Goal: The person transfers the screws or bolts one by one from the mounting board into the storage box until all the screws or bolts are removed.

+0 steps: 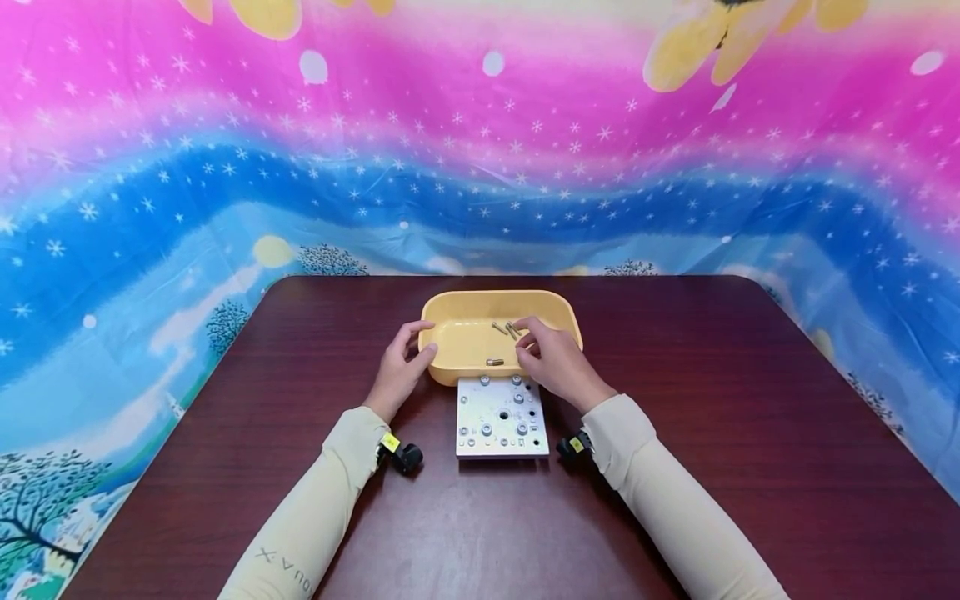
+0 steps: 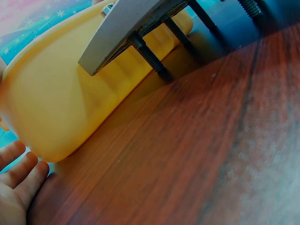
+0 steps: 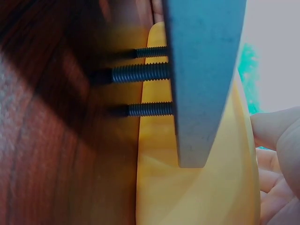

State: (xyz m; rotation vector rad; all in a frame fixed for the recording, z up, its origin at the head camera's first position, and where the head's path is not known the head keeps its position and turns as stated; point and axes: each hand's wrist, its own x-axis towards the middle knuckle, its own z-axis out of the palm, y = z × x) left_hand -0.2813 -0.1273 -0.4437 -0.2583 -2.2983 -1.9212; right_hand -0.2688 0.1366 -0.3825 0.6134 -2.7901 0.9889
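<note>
My left hand (image 1: 401,367) holds the left end of a yellow plastic tray (image 1: 457,373), thumb and forefinger at its rim. In the left wrist view other fingers (image 2: 21,176) lie along its outer wall. Inside the tray are several small metal screws (image 1: 498,327) and a thicker socket-head bolt (image 1: 495,362). My right hand (image 1: 558,362) reaches over the tray's near right rim, forefinger tip at the screws and thumb a gap apart from it. In front of the tray stands a silver metal plate (image 1: 487,408), raised on threaded bolts (image 3: 140,71) passing through it.
Bolt heads and open holes dot the plate's top, and its far edge comes right up to the tray. All stands on a dark red wooden table (image 1: 360,317). A colourful printed cloth (image 1: 465,192) hangs behind and around the table.
</note>
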